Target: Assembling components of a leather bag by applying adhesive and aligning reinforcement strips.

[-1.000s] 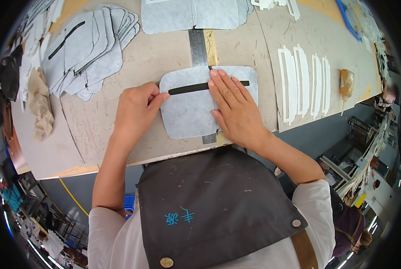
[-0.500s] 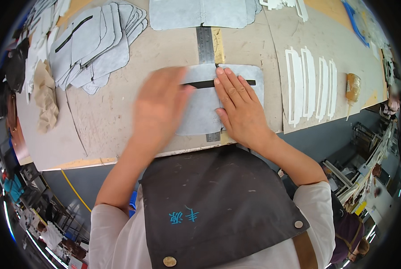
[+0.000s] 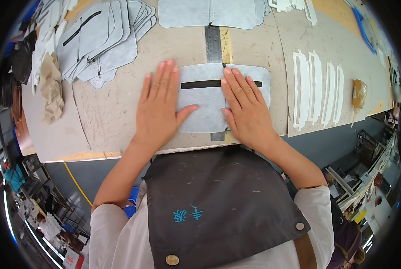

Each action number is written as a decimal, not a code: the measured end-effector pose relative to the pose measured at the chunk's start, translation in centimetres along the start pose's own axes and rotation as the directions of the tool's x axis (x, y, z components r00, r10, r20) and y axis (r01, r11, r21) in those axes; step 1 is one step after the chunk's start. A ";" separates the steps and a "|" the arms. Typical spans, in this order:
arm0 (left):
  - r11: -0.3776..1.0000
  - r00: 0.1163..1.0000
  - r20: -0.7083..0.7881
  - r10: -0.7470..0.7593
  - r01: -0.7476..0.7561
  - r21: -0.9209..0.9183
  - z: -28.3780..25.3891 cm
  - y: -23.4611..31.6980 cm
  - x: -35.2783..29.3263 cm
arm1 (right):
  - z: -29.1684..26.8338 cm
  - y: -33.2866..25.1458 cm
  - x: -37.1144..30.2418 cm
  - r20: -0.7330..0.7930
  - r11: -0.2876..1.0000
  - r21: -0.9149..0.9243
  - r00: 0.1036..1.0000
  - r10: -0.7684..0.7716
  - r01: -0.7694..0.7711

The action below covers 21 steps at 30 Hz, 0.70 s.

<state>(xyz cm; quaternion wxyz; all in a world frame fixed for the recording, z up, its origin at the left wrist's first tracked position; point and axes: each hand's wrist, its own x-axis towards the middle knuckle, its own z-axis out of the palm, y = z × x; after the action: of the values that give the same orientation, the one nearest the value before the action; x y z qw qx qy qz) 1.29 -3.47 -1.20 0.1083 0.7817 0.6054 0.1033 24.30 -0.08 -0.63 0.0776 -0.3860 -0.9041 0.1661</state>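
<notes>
A light grey-blue panel (image 3: 200,107) with rounded corners lies flat on the table in front of me, a black strip (image 3: 201,84) running across its upper part. My right hand (image 3: 249,103) rests flat on the panel's right half, fingers extended over part of the strip. At the panel's left edge my left hand (image 3: 159,105) lies flat, fingers pointing away from me and thumb reaching onto the panel. Under the panel runs a steel ruler (image 3: 213,45), showing beyond its far and near edges, beside a yellowish strip (image 3: 226,45).
Grey-blue panels (image 3: 115,54) are piled at the far left, near crumpled brown paper (image 3: 51,89). Another stack of panels (image 3: 209,13) lies at the far middle. To the right are several white slotted frames (image 3: 314,89) and a bottle of amber liquid (image 3: 359,95). The table's front edge (image 3: 93,155) is close to me.
My left hand, blurred over the strip before, has moved left to the panel's edge and lies flat, uncovering the strip's left end. My right hand stays on the panel. The whole view has shifted slightly.
</notes>
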 end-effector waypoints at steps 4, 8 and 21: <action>0.934 0.971 -0.025 0.236 -0.233 -0.271 -0.3 2.2 2.4 | -0.2 -0.5 0.2 -0.031 0.999 -0.039 1.000 0.004 -0.006; 0.904 0.947 0.014 0.320 -0.301 -0.305 1.5 4.3 3.6 | 0.5 0.2 0.0 -0.051 1.000 0.007 0.999 0.015 -0.014; 0.954 0.958 0.074 0.279 -0.268 -0.132 0.9 4.1 2.8 | -0.4 2.5 -0.6 -0.310 0.847 0.521 0.902 0.300 -0.102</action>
<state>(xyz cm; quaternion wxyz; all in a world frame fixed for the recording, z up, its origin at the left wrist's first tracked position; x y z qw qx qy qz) 6.09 -1.77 -0.78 0.1678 0.8538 0.4785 0.1178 26.56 1.19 -1.20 0.3290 -0.4721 -0.7525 0.3205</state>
